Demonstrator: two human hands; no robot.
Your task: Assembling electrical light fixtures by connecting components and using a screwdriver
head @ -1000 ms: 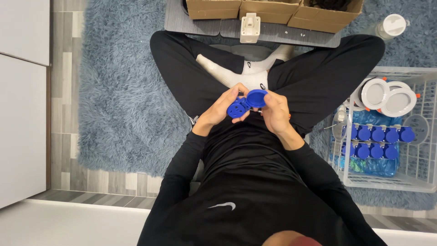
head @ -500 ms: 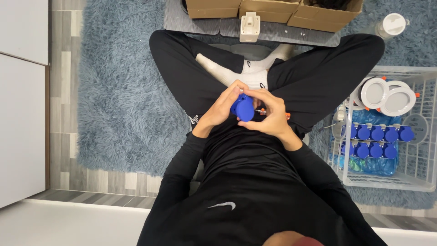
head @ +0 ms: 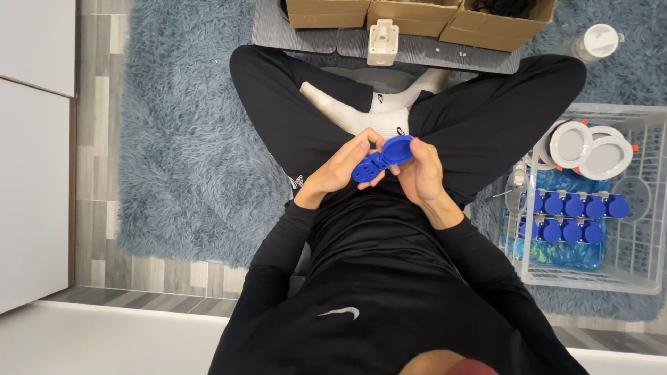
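Head view: my left hand (head: 347, 167) and right hand (head: 415, 173) are both curled around a blue hinged plastic socket part (head: 381, 160), held between them above my lap. I judge it light, stiff and smooth, best pinched at its rims. Off beyond my right hand, a white wire basket (head: 646, 285) holds more blue parts (head: 573, 217).

A shaggy blue rug (head: 187, 160) covers grey plank flooring (head: 94, 139). White cabinet fronts (head: 35, 173) stand to one side, cardboard boxes (head: 417, 17) ahead.
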